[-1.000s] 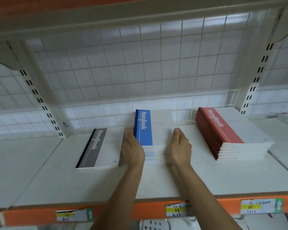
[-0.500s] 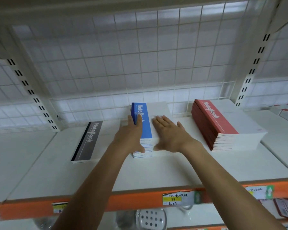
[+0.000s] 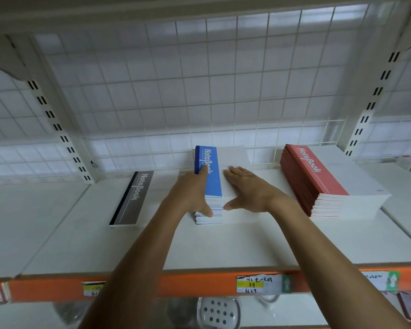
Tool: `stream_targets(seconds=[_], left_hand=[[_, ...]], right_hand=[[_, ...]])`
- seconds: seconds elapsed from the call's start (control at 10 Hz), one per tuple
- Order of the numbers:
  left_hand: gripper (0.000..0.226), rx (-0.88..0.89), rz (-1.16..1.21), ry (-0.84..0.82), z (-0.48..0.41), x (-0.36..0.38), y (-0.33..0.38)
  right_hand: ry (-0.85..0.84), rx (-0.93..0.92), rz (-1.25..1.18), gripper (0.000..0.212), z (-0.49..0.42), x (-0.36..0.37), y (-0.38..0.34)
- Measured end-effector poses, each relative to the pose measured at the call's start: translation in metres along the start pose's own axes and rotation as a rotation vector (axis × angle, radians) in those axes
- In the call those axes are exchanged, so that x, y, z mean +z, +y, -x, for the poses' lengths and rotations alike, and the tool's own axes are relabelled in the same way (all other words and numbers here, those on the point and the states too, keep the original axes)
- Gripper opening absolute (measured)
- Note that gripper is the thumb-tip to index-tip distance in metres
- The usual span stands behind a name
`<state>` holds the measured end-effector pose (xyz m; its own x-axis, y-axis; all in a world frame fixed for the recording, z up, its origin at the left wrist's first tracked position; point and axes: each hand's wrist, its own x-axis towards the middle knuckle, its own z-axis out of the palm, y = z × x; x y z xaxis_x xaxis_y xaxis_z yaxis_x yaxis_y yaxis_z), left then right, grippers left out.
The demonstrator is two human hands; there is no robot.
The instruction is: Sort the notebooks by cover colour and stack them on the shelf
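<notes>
Down front, the orange shelf lip [image 3: 195,284] w/ a handwritten price tag [image 3: 259,284] stuck on it, and under it a white perforated item [image 3: 217,313], too blurred to name. Up on the white shelf board [image 3: 247,245], both forearms reach in to the blue notebook stack [image 3: 214,186], mid-shelf. Left hand [image 3: 190,198] lies along the stack's L side, fingers straight over the blue strip, thumb against the front edge: not clenched, nothing grasped. Right hand [image 3: 249,193] lies flat, palm down on the top white cover, fingers straight, thumb at the front edge: released, just pressing. L of the stack, apart from it, a grey notebook [image 3: 133,200] lies flat. R of it, well apart, the red notebook stack [image 3: 318,179], tall and squared. At the back, the white wire grid [image 3: 199,91] btwn two slotted uprights [image 3: 57,124].
</notes>
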<state>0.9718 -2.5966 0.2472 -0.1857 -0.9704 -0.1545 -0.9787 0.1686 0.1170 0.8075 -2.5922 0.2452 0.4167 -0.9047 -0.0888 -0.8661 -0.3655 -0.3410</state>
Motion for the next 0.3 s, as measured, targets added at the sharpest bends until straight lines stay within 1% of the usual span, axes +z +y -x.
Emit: stream_targets(seconds=[0.1,0.2,0.3], left_hand=[[0.124,-0.008,0.015,-0.015,-0.0021,0.0008,-0.0009],[0.126,-0.018,0.046,-0.036,0.0023,0.0012,0.0022],[0.134,-0.024,0.085,-0.04,0.0071,-0.0034,0.0035]], right_hand=[[0.004,0.019,0.005,0.089,0.0005,-0.0002,-0.0017],[-0.01,0.055,-0.002,0.095,0.0027,0.0025,-0.0039],[0.02,0.099,0.0,0.104,0.0093,-0.0005,-0.0073]])
